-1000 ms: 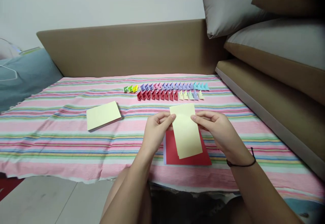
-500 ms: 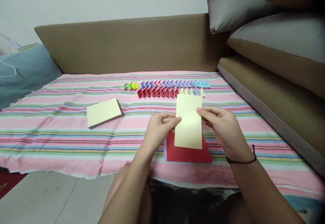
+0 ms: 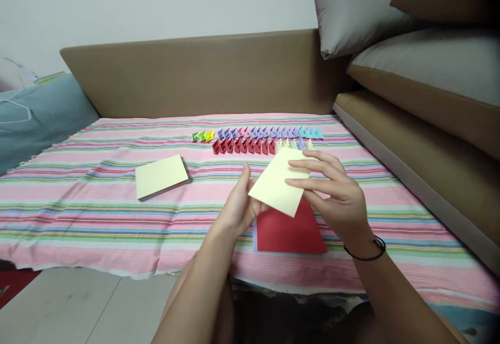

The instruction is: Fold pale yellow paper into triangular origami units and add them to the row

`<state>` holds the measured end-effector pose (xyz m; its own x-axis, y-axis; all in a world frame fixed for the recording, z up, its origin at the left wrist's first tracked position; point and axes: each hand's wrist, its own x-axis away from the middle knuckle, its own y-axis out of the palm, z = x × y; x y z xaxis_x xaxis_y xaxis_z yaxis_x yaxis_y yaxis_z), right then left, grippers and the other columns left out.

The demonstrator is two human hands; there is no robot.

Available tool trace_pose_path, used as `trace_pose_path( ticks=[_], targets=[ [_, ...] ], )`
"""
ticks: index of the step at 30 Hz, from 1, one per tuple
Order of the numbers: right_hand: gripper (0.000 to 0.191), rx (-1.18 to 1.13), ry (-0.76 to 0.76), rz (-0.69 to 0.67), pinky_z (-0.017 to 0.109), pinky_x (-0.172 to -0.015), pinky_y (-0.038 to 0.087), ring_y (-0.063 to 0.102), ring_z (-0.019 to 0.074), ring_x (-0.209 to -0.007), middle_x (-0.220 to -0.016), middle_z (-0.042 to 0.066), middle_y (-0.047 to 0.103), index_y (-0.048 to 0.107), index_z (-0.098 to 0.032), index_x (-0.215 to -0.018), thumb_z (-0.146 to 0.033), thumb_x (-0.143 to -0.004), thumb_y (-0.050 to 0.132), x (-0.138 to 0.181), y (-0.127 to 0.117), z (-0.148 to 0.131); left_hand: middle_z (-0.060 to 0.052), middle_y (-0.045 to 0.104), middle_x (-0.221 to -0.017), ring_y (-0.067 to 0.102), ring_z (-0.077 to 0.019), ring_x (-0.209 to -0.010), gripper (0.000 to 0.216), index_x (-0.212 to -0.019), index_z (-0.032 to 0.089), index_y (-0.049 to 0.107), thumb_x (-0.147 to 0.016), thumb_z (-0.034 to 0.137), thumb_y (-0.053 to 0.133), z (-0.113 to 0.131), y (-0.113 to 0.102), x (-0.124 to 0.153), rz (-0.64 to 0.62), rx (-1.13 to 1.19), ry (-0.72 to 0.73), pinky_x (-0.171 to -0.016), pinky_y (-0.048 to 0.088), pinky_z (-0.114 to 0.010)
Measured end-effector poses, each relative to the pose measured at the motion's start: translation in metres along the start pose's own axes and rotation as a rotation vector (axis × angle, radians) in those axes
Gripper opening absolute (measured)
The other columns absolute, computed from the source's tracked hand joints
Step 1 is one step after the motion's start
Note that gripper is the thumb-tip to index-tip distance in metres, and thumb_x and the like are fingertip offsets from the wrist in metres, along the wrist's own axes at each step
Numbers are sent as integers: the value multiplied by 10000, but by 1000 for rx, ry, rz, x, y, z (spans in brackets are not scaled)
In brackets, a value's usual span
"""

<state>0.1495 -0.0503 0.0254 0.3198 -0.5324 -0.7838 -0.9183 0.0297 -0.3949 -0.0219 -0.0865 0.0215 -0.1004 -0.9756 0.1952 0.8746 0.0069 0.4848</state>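
Observation:
A cream-coloured sheet of paper (image 3: 277, 180) is held tilted in the air. My right hand (image 3: 336, 195) grips it from the right, fingers across its front face and the thumb hidden behind. At its left edge my left hand (image 3: 240, 203) is open, thumb raised off the paper and fingers partly hidden under it; they seem to touch its underside. Beneath the hands, a red sheet (image 3: 291, 234) lies on the striped cloth (image 3: 117, 229), with a lilac edge (image 3: 255, 237) showing at its left.
A stack of cream paper (image 3: 161, 177) lies to the left. Behind the hands stand two rows of small folded paper pieces, red ones (image 3: 244, 146) in front and purple ones (image 3: 265, 132) farther back. Grey-brown cushions (image 3: 414, 141) pile up at the right; a brown backrest (image 3: 195, 76) stands behind.
The cream sheet has turned from upright to slanted. My left thumb has come off it, and my right fingers have shifted onto its front face.

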Motion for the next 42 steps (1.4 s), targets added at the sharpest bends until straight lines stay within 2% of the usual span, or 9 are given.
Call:
trace_pose_path(
  ticks=[6,11,14,17,21,32,36,39,42],
  targets=[
    [295,62,-40,-141,555,-1063,253,253,284,-1348,-1408,-87,408,737,-360,-786,-114,-792,573,2,-1,10,-103,713,-980,675,-241,-813,435,-1099,148,636,-713,343,678,3,2,7,-62,-98,117,-633,496,-272],
    [302,-296,258,-14,465,-1071,309,346,229,-1313,-1435,-25,364,643,-341,-1078,-188,-837,546,7,9,15,-84,710,-999,678,-213,-792,471,-1180,187,585,-730,303,662,-1,0,5,-38,-148,188,-655,503,-270],
    [376,-551,532,34,399,-941,461,513,217,-1172,-1331,45,496,524,-302,-1201,-292,-829,577,9,18,15,-78,709,-1003,675,-215,-804,456,-1180,186,582,-744,301,645,-1,1,4,-28,-177,204,-666,506,-278],
    [258,-649,744,30,354,-840,509,615,208,-989,-1074,55,648,583,-236,-1017,-361,-794,619,11,24,14,-78,704,-1018,670,-219,-819,437,-1152,178,603,-737,310,648,0,2,5,-11,-215,219,-687,506,-284],
    [217,-657,820,61,308,-777,506,632,186,-871,-889,30,673,616,-207,-853,-375,-732,682,11,24,15,-74,707,-988,665,-209,-807,399,-1105,170,627,-737,324,648,2,3,6,-8,-246,226,-689,503,-278],
    [214,-678,956,30,281,-623,498,631,170,-713,-786,35,684,649,-185,-802,-373,-711,695,7,18,11,-17,671,-686,625,-154,-614,385,-1093,147,599,-756,332,622,-1,1,2,76,-287,193,-622,499,-275],
    [160,-494,813,101,314,-678,514,644,187,-750,-803,38,695,662,-193,-785,-333,-717,698,7,19,8,-73,706,-943,656,-192,-840,357,-1058,165,612,-752,348,636,-2,0,1,139,-288,247,-760,497,-295],
    [31,-162,483,236,351,-753,507,642,199,-798,-815,32,693,677,-222,-777,-243,-755,667,6,17,3,-103,637,-1162,607,-221,-1034,376,-1033,165,624,-760,423,624,-2,-1,0,237,-225,280,-883,460,-311],
    [138,78,99,222,383,-781,500,635,207,-825,-825,19,699,686,-269,-808,-145,-772,638,7,12,0,-151,645,-1133,626,-262,-1004,530,-1052,131,625,-800,575,482,2,0,2,134,-22,167,-856,481,-347]
  ],
)
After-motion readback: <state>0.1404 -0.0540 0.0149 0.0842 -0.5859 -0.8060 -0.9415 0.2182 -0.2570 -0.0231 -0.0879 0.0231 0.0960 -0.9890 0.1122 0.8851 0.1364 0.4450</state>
